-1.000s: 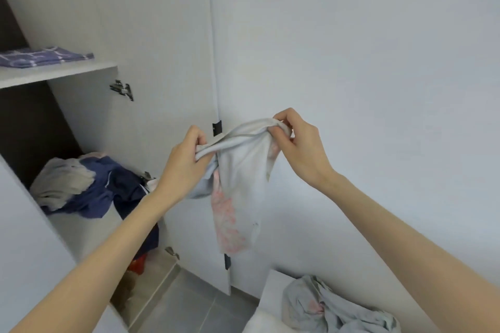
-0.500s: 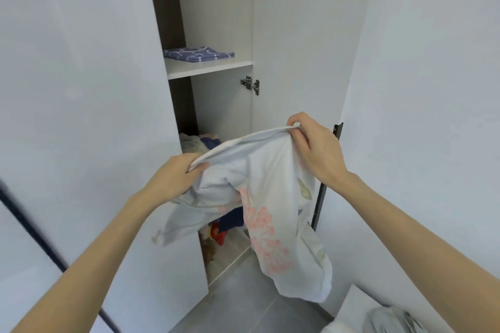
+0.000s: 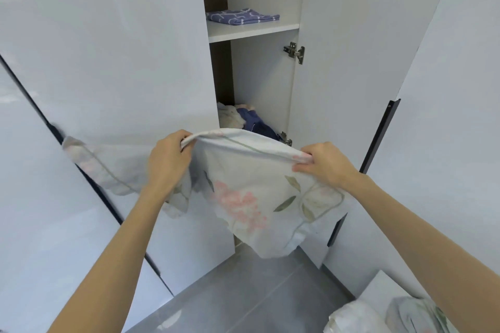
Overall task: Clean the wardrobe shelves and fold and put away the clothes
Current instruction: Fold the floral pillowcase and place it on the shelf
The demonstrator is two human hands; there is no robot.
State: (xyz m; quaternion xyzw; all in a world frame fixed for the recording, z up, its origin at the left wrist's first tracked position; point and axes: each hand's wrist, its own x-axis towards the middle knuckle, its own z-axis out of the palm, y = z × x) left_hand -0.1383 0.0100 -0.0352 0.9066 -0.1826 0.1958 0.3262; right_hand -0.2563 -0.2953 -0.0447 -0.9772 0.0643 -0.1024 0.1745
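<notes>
I hold a white cloth with pink flowers and green leaves [image 3: 251, 192] spread out in front of the open wardrobe. My left hand [image 3: 167, 159] grips its upper left edge and my right hand [image 3: 324, 163] pinches its upper right edge, so the fabric hangs down between them. Behind it, a pile of crumpled clothes [image 3: 240, 116], cream and dark blue, lies on the lower shelf. A folded blue patterned cloth [image 3: 240, 17] rests on the upper shelf [image 3: 251, 31].
The wardrobe door [image 3: 351, 48] stands open to the right with hinges on its inner edge. Glossy white closed doors [image 3: 108, 62] fill the left. A grey tiled floor [image 3: 243, 292] lies below, and another floral cloth [image 3: 416, 316] sits on a white surface at the bottom right.
My hands have moved apart and stretched the floral cloth wider. The view has swung so the wardrobe opening now sits in the centre.
</notes>
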